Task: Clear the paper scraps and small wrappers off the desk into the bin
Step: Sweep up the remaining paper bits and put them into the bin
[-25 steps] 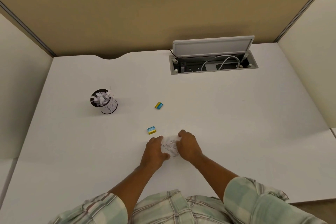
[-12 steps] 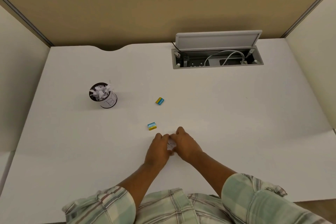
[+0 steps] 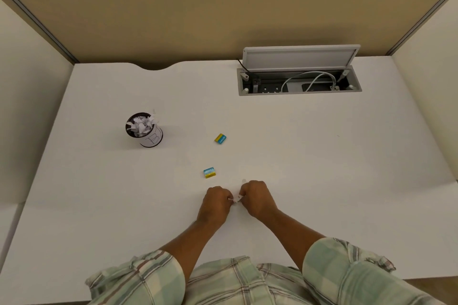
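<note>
My left hand (image 3: 216,203) and my right hand (image 3: 256,197) meet low on the white desk (image 3: 297,156), both closed around a crumpled white paper scrap (image 3: 237,198); only a sliver of it shows between the fingers. A small blue-and-yellow wrapper (image 3: 209,173) lies just beyond my left hand. A second blue-and-yellow wrapper (image 3: 220,138) lies farther back. The bin (image 3: 143,130), a small dark cup with a white label, stands at the left, stuffed with white paper scraps.
An open cable hatch (image 3: 298,80) with a raised grey lid and white cables sits at the desk's back right. Beige partition walls close in the back and both sides. My plaid shirt sleeves fill the bottom edge.
The paper scrap was plainly visible between my hands a second ago; both hands have since squeezed together over it, so it is almost hidden. The wrappers and bin stayed put.
</note>
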`<action>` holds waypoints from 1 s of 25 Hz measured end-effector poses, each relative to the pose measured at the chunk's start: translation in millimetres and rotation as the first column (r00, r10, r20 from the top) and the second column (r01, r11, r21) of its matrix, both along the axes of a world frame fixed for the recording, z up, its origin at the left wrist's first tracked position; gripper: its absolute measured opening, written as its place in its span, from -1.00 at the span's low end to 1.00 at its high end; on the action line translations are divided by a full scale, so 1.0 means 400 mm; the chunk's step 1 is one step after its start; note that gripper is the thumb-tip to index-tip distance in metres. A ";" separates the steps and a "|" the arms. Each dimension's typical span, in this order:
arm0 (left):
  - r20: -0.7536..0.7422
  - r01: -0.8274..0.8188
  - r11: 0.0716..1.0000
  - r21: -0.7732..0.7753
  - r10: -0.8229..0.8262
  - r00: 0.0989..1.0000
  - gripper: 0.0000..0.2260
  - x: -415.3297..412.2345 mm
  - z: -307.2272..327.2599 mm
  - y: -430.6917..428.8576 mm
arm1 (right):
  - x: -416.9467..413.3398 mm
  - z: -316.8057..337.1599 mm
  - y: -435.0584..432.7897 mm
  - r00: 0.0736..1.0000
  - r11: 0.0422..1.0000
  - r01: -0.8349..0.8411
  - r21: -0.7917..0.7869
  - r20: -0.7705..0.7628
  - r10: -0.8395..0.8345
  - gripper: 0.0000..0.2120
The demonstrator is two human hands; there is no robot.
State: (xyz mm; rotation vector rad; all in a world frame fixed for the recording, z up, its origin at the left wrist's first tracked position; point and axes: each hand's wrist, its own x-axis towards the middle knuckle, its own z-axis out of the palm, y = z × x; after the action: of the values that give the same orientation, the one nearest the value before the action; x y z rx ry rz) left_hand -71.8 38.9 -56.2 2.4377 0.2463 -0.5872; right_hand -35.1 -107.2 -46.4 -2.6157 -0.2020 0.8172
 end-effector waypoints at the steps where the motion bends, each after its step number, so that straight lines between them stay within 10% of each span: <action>1: 0.001 -0.016 1.000 -0.011 0.016 1.000 -0.84 -0.001 0.006 0.011 | 0.002 0.006 -0.010 0.997 0.996 0.082 0.033 -0.004 -0.082 -0.88; 6: -0.031 -0.236 0.963 -0.127 0.234 0.972 -0.94 -0.020 0.049 0.087 | 0.004 0.037 -0.050 0.824 0.770 0.562 0.301 -0.280 -0.492 -0.84; 11: -0.111 -0.490 0.820 -0.295 0.480 0.870 -0.95 0.003 0.133 0.169 | 0.037 0.098 0.016 0.690 0.483 0.724 0.493 -0.517 -0.506 -0.90; 19: 0.062 -0.601 0.703 -0.381 0.668 0.742 -0.91 0.130 0.276 0.395 | 0.222 0.244 0.345 0.821 0.550 0.571 0.610 -0.405 -0.403 -0.88; 25: 0.230 -0.628 0.735 -0.256 0.678 0.699 -0.92 0.243 0.295 0.565 | 0.348 0.288 0.599 0.952 0.811 0.296 0.505 -0.089 -0.293 -0.93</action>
State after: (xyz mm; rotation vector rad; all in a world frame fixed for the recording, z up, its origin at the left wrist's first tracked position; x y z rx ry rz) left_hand 25.2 265.0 61.7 2.0372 0.8605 0.1019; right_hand 104.1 132.5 68.9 -2.0649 -0.0027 0.5640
